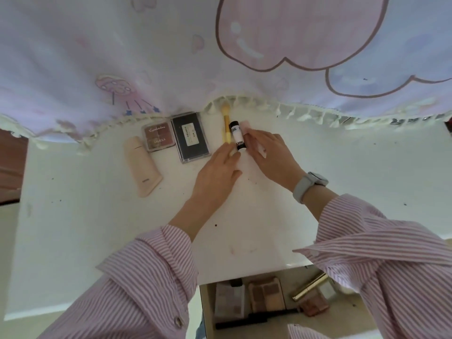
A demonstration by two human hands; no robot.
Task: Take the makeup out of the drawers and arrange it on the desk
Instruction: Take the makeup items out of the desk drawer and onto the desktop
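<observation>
Brown eyeshadow palette [158,138] lid: script "Eyeshadow", below it approx. "SAMEILA". Labels on black palette [191,138], stick [238,136]: illegible.

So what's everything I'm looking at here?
Tube: one, beige, desk's left.
Eyeshadow palette: one, brown-pink, right of the tube.
Dark case: one, black, beside the palette.
Brush: one, yellow, by the cloth fringe.
Stick: one, white with black cap, between the hands.
Pink item: one, partly hidden under the right hand.
Cloth: one, pastel cartoon print, hanging behind.
Desk: white.
Drawer: open, several makeup pieces inside.
Watch: grey, right wrist.
Left hand, right hand: touching the stick.
</observation>
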